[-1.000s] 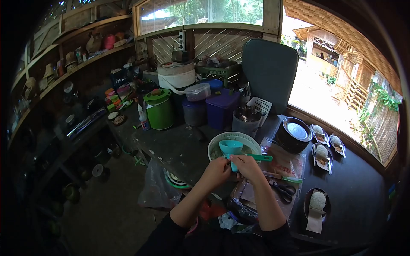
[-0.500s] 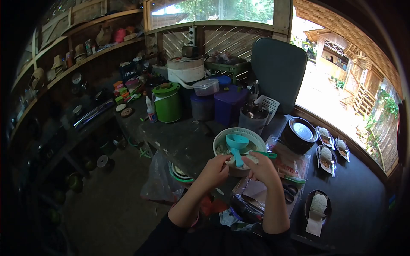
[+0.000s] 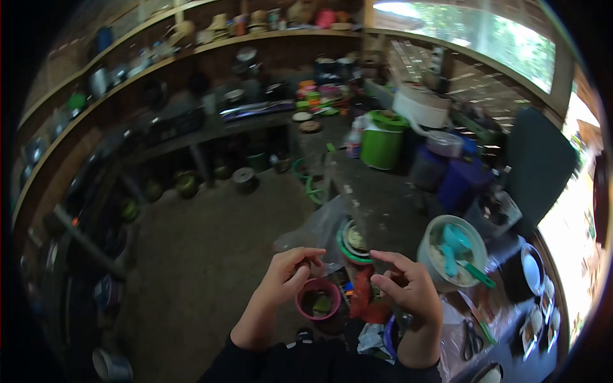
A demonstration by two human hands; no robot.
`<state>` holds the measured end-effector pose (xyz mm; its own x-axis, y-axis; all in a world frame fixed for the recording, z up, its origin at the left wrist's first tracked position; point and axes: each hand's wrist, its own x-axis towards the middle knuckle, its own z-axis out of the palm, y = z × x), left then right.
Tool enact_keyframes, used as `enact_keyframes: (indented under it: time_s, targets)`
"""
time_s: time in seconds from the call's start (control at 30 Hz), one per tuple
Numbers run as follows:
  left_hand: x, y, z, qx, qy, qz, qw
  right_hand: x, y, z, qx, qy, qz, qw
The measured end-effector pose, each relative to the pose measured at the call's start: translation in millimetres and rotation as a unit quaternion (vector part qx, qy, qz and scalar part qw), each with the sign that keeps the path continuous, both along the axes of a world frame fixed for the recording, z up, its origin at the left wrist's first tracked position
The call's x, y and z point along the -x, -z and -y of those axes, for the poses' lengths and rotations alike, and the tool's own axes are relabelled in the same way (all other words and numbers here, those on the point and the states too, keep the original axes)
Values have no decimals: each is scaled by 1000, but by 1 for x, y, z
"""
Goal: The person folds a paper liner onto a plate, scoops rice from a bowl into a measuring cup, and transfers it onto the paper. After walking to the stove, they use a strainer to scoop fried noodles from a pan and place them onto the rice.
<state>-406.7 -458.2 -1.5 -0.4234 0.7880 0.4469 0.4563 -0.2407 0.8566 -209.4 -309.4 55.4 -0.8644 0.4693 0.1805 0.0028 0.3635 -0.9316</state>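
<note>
My left hand (image 3: 288,274) is raised in front of me with bent fingers, the thumb a little apart, and nothing visible in it. My right hand (image 3: 412,284) is level with it, its index finger stretched out and its thumb apart, also without anything I can see. Under them stands a pink bin (image 3: 318,317) with some green leaf inside. Beyond the gap between the hands are a clear plastic bag (image 3: 319,228) and a green-rimmed container (image 3: 355,257) with pale food. Right of my right hand, a white tub (image 3: 426,256) of rice holds a turquoise scoop (image 3: 456,239) and a green-handled utensil (image 3: 477,274).
A dark table (image 3: 383,204) carries a green canister (image 3: 382,143), purple containers (image 3: 461,185) and a spray bottle (image 3: 355,137). Scissors (image 3: 471,338) lie on plastic at the lower right, near plated rice (image 3: 532,325). Shelves line the far wall; bare floor (image 3: 191,268) spreads to the left.
My view has swung left and down. Both hands have come away from the rice tub, where they were close together, and are now apart above the pink bin. The scoop stays in the tub.
</note>
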Motion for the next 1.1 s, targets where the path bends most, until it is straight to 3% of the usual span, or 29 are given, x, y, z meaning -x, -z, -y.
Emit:
enact_keyframes:
  time_s: [0.13, 0.2, 0.33, 0.37, 0.4, 0.47, 0.6, 0.67, 0.93, 1.1]
  targets:
    - [14, 13, 67, -9, -88, -20, 996, 47, 10, 26, 81, -81, -21, 993]
    - [23, 17, 90, -12, -138, -18, 990, 75, 34, 36, 115, -74, -128, 982]
    - [46, 44, 134, 4, -171, 21, 985, 134, 78, 69, 133, -174, -173, 960]
    - [51, 53, 140, -10, -185, 80, 979, 146, 96, 81, 138, -164, -159, 964]
    - [58, 61, 149, -23, -193, 137, 971, 163, 114, 90, -12, -177, -179, 968]
    - [78, 84, 171, -6, -185, 189, 964, 190, 121, 120, -89, -236, -160, 954]
    - [129, 103, 212, 39, -190, 230, 954, 248, 148, 152, -40, -239, -172, 955]
    - [157, 98, 220, 41, -249, 123, 960, 276, 144, 163, -33, -177, -179, 967]
    - [260, 96, 196, 6, -226, 109, 968, 360, 145, 170, 47, -138, -115, 983]
    - [320, 97, 155, 27, -201, 133, 970, 429, 139, 132, 13, -160, -140, 977]
